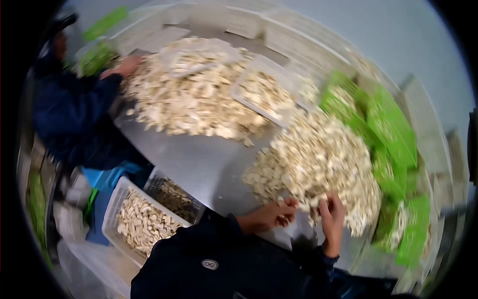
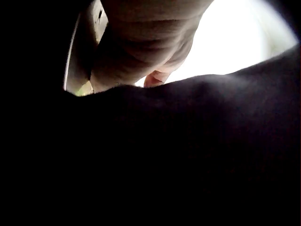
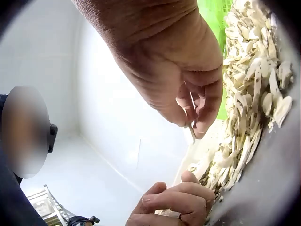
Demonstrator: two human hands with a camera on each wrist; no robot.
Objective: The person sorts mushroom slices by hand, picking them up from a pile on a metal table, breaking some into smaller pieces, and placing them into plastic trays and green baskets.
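Pale dried slices point(image 1: 323, 154) lie in a large heap on the metal table. My left hand point(image 1: 269, 217) is at the heap's near edge, fingers curled, with pale slices point(image 1: 282, 203) showing at them. To its right, my right hand point(image 1: 333, 222) is raised at the heap's near edge. In the right wrist view, the right hand point(image 3: 174, 70) pinches a thin pale slice point(image 3: 192, 134) between thumb and fingers, above the curled left hand point(image 3: 176, 205). The left wrist view shows part of the left hand point(image 2: 146, 42); dark sleeve cloth hides its fingertips.
Another heap point(image 1: 199, 99) spreads farther back, with a clear tray point(image 1: 264, 94) beside it. Green baskets point(image 1: 391, 124) line the right side. A white basket point(image 1: 112, 214) of slices stands lower left. A person in dark clothes point(image 1: 74, 109) reaches into the far heap.
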